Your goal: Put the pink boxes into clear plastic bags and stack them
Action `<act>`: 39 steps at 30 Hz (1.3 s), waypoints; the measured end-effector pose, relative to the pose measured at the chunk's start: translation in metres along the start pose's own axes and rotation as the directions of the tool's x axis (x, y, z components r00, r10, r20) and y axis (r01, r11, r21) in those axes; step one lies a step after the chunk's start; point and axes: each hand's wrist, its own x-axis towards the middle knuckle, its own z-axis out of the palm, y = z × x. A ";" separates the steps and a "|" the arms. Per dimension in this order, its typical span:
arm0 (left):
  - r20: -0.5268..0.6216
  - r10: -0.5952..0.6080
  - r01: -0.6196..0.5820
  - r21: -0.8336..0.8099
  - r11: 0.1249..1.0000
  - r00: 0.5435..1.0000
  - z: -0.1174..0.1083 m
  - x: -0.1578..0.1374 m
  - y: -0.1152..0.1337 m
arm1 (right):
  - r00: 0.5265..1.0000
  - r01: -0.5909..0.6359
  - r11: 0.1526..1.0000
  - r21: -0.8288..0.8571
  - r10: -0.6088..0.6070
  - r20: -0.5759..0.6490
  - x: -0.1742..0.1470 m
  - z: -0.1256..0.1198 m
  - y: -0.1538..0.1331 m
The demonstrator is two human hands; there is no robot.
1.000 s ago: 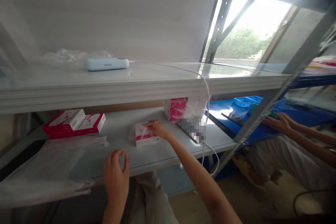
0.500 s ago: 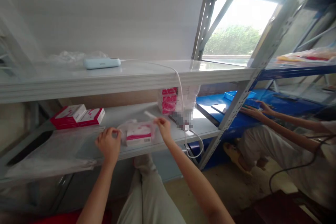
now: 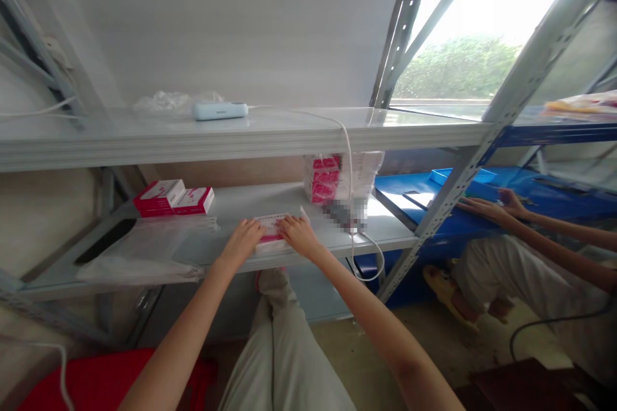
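A small pink-and-white carton (image 3: 270, 228) lies on the lower shelf between my hands; in the earlier frame it sits in a thin clear bag. My left hand (image 3: 247, 239) curls its fingers over the carton's left end. At the other end, my right hand (image 3: 297, 235) grips with its fingers bent over the top. A narrow white strip (image 3: 304, 214) sticks up behind my right fingers; I cannot tell whether they hold it. To the left are two similar cartons (image 3: 166, 198) and a pile of clear plastic bags (image 3: 152, 247).
Behind to the right stands a plastic-wrapped stack of pink cartons (image 3: 325, 178), with a white cable (image 3: 348, 141) hanging in front. A light-blue device (image 3: 220, 110) rests on the upper shelf (image 3: 270, 144). A co-worker's hands (image 3: 496, 207) are over the blue table (image 3: 544, 196) beyond the metal post (image 3: 448, 199).
Both hands have come together onto the carton, from being apart at its sides. The white strip no longer points out from my right fingertips towards the left. The view has shifted left.
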 end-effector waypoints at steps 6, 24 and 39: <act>-0.242 -0.574 0.530 -0.228 0.817 0.782 0.008 -0.048 -0.001 | 0.989 -0.049 0.999 0.022 0.045 0.143 -0.031 -0.001 -0.002; 0.059 -0.213 0.217 -0.083 0.973 0.975 0.027 -0.060 0.043 | 0.954 -0.290 0.902 0.320 0.248 0.167 -0.064 0.030 0.019; 0.165 -0.693 0.709 -0.254 0.657 0.702 0.054 -0.021 0.006 | 0.822 -0.498 0.781 0.377 0.564 -0.083 -0.046 0.053 0.023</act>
